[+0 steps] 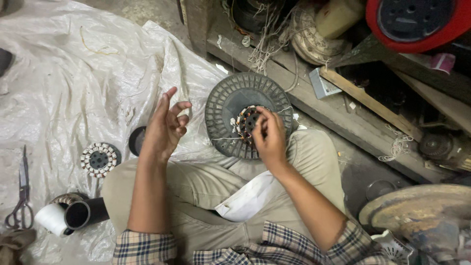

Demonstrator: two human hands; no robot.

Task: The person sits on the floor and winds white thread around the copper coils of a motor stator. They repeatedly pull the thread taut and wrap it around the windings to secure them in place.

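Head view: the person sits on the floor with a dark ribbed disc (pixel 248 115) propped against the knee, a wound stator core (pixel 247 122) at its centre. The right hand (pixel 269 137) pinches at the copper windings there, fingertips pressed together. The left hand (pixel 164 128) is raised beside it, fingers loosely spread, holding nothing I can make out, though a thin thread may run to it. This looks like winding or lacing the coils; the next move calls for steady tension and a precise feed between slots. A second stator (pixel 99 159) and scissors (pixel 20 196) lie on the plastic sheet (pixel 73 88).

I can't see the right hand (pixel 270 137) fingertips; they cover part of the copper-wound round stator core (pixel 248 122). Red round disc (pixel 417 22) and rusty metal wheel (pixel 422 208) cut off by frame edges.
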